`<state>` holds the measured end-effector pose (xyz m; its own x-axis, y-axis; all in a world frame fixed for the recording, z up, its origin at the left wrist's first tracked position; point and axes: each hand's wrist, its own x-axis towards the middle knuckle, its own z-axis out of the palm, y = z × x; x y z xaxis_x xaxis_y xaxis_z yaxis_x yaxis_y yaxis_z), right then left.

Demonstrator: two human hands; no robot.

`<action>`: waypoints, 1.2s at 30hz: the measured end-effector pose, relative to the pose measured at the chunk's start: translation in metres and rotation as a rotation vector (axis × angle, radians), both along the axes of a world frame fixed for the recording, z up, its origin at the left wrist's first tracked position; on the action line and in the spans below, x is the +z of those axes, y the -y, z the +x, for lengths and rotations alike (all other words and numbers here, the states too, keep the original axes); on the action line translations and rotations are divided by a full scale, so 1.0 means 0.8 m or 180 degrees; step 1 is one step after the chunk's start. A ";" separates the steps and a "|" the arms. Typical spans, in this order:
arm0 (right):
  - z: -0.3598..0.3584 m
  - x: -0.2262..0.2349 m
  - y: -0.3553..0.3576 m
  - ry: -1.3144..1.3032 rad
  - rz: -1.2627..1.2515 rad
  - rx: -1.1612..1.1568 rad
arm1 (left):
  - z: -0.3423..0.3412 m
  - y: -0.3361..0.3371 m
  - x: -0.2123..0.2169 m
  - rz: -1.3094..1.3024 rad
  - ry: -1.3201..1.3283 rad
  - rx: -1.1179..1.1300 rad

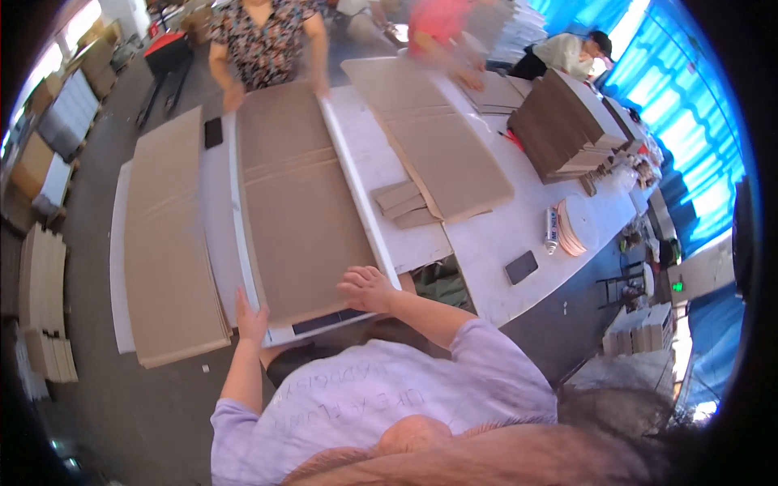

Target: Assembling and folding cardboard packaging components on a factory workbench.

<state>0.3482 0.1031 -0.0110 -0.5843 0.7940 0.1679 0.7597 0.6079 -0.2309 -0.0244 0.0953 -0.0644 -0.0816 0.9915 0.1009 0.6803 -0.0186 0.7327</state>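
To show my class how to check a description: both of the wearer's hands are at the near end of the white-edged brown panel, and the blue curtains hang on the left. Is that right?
Not quite: the head view shows the blue curtains on the right. The left hand and right hand are at the near end of the white-edged brown panel.

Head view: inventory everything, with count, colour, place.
Cardboard sheet: one, brown, centre
Frame: one, white, edging it
Loose cardboard: several, brown, left and right
Worktop: count unclear, white, beneath
Cardboard stacks: several, brown, upper right
Floor stacks: several, pale, far left
Phones: two, dark, upper left and right
Round roll: one, pale, right
Curtains: several, blue, far right
Pallet jack: one, red and black, upper left
People: at least three, varied tops, upper edge
Left hand: one, bare, frame's near left side
Right hand: one, bare, cardboard's near right corner
Sleeves: two, lilac, bottom
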 end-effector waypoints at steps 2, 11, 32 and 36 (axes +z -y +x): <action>-0.008 0.012 0.020 0.0129 -0.0753 0.0415 | -0.011 0.022 0.005 0.0160 -0.0482 0.0196; -0.003 -0.043 0.025 0.0410 0.0413 0.0283 | 0.002 0.055 0.075 0.0403 -0.0583 -0.0909; 0.043 0.202 -0.037 -0.0398 0.1225 0.0396 | -0.014 -0.056 0.167 0.2033 -0.0064 -0.0858; 0.101 0.222 -0.075 -0.1434 0.0825 -0.0286 | -0.035 -0.119 0.186 0.1269 0.1171 -0.0484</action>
<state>0.4289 0.1633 0.1669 -0.3405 0.7366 0.5843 0.6715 0.6255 -0.3973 -0.0524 0.1904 0.0844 -0.0415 0.8859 0.4621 0.3494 -0.4204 0.8373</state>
